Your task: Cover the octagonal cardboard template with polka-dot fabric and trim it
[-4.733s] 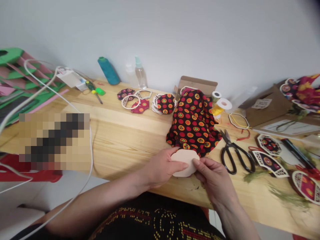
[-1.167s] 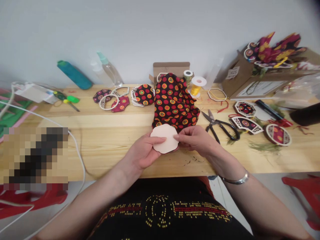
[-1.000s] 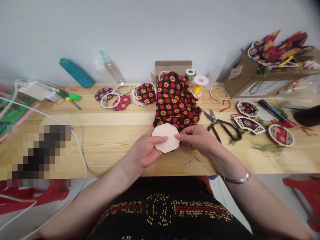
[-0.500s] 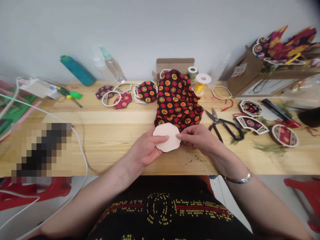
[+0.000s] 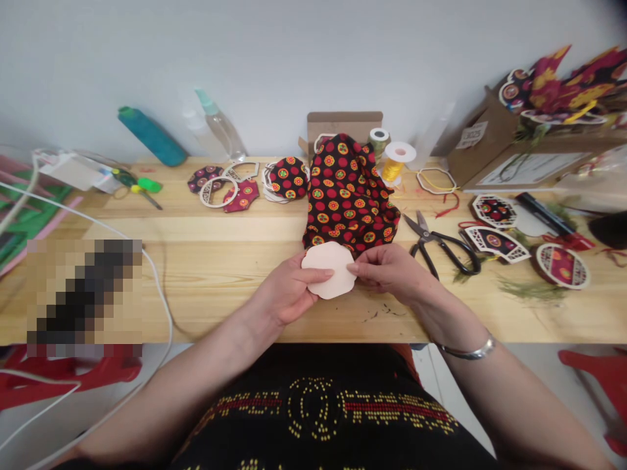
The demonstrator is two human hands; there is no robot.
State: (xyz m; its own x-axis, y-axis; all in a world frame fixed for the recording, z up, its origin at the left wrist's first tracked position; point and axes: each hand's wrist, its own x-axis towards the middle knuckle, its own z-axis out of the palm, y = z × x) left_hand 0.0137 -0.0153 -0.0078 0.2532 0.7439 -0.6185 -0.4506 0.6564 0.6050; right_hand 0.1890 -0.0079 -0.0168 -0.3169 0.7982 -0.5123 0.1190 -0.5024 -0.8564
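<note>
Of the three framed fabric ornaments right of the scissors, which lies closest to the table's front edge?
The rounded ornament, farthest right, with the magenta fabric. The fan-shaped ornament and the octagonal ornament both lie farther back and show darker fabric.

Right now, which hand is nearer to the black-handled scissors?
The right hand: it is just left of the scissors, pinching the right edge of the pale piece. The left hand is farther away, gripping the piece's left side.

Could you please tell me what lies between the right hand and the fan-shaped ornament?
In the head view, the scissors lie between the right hand, which pinches the pale card, and the fan-shaped ornament.
</note>
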